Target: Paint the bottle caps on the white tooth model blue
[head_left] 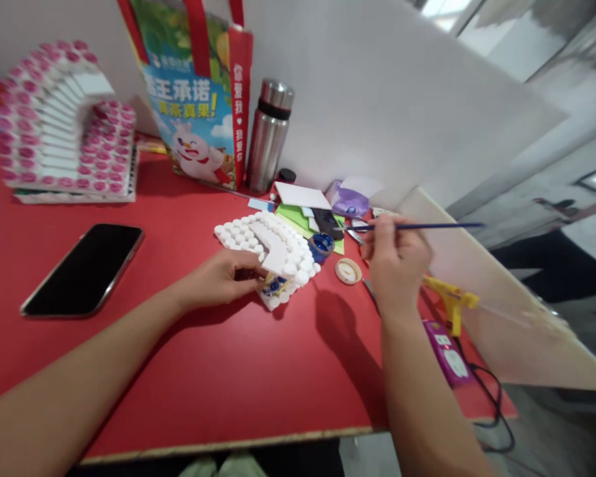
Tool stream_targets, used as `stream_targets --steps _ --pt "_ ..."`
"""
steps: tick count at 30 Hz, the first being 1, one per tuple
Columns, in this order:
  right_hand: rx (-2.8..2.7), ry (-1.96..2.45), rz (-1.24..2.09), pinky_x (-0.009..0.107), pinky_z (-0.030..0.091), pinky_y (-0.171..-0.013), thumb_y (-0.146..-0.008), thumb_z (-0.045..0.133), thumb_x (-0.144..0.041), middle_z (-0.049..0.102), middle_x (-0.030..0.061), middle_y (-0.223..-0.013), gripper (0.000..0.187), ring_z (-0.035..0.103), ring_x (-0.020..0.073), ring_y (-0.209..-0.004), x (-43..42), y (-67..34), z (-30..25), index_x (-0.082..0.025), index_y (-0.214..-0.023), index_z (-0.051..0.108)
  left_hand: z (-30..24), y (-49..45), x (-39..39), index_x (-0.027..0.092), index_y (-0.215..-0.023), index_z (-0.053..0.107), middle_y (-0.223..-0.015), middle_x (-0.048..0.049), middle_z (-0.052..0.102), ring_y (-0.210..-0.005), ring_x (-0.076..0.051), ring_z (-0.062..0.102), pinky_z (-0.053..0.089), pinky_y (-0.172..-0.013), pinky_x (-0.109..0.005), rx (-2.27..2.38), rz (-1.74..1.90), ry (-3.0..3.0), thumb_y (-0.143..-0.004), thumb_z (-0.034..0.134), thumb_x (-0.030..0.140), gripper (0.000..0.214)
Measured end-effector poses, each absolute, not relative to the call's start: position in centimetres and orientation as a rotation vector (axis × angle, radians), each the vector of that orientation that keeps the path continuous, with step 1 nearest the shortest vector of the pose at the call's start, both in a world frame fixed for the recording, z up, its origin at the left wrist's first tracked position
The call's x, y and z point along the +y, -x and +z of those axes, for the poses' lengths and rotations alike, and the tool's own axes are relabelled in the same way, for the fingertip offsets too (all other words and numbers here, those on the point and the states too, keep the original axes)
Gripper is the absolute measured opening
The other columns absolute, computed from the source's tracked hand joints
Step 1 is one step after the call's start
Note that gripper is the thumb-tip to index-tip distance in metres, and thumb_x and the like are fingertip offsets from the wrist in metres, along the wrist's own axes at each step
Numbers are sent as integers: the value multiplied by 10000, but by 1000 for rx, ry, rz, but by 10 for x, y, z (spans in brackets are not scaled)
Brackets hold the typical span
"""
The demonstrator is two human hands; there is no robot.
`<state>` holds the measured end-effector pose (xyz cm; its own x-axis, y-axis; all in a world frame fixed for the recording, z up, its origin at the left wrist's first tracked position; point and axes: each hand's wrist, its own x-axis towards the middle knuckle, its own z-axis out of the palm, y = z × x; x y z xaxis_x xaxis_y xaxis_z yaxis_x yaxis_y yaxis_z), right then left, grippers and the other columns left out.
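My left hand [223,278] grips the near left edge of a white craft model [295,248] between thumb and fingers. Rows of small white rounded pieces cover the model, and a patch of blue shows on its near side by my fingertips. In my right hand [397,265], held above the table, is a thin paintbrush [442,226] with a dark blue handle; its tip points left. Just below and left of that tip, an uncapped jar of blue paint [322,246] touches or nearly touches the model. Its pale round lid [348,271] lies nearby.
A phone [84,271] lies left on the red table [218,384]. Behind stand a pink-and-white model [62,126], a printed bag [193,99] and a steel flask [271,136]. To the right are a yellow glue gun [451,301], a purple power strip [447,351] and cables.
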<state>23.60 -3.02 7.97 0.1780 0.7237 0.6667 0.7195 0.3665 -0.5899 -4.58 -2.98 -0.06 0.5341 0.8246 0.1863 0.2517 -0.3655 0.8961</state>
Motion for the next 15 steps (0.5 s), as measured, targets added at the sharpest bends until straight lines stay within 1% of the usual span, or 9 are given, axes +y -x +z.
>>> stream_targets --steps 2,4,7,9,13,15 --pt "-1608 1395 -171 363 510 -707 -1082 514 -511 653 33 -692 426 657 215 -693 -10 -244 66 -231 -774 603 -1 46 -30 155 -723 643 -706 -12 646 -685 -140 582 424 -608 -226 884 823 -1881 -932 671 283 247" --pt "-1700 1390 -262 387 526 -753 -1094 470 -484 687 62 -732 399 687 243 -745 0 -250 50 -234 -819 614 -2 45 -30 157 -717 635 -692 -2 632 -672 -132 573 421 -606 -222 865 834 -1873 -939 670 275 254" --pt "-1821 1396 -265 404 541 -776 -1114 413 -442 732 101 -814 372 710 265 -789 5 -253 31 -221 -912 634 0 44 -30 156 -741 661 -678 8 631 -664 -125 576 437 -619 -220 843 836 -1875 -935 673 251 217" --pt "-1861 1400 -255 409 548 -795 -1120 390 -437 744 117 -850 382 717 272 -824 7 -254 23 -213 -939 641 0 43 -31 154 -767 687 -672 10 634 -652 -122 576 443 -617 -218 843 833 -1879 -935 675 247 192" --pt "-1883 1402 -252 398 554 -824 -1123 384 -432 750 126 -888 387 721 268 -864 11 -253 16 -203 -971 657 -1 44 -31 151 -746 681 -654 10 628 -619 -115 560 437 -596 -217 866 837 -1895 -946 668 260 229" --pt "-1883 1403 -250 393 552 -816 -1124 387 -425 751 126 -892 380 720 265 -855 13 -253 15 -200 -982 659 -1 45 -31 148 -751 692 -678 -3 654 -641 -122 581 444 -602 -219 874 832 -1916 -950 666 279 240"
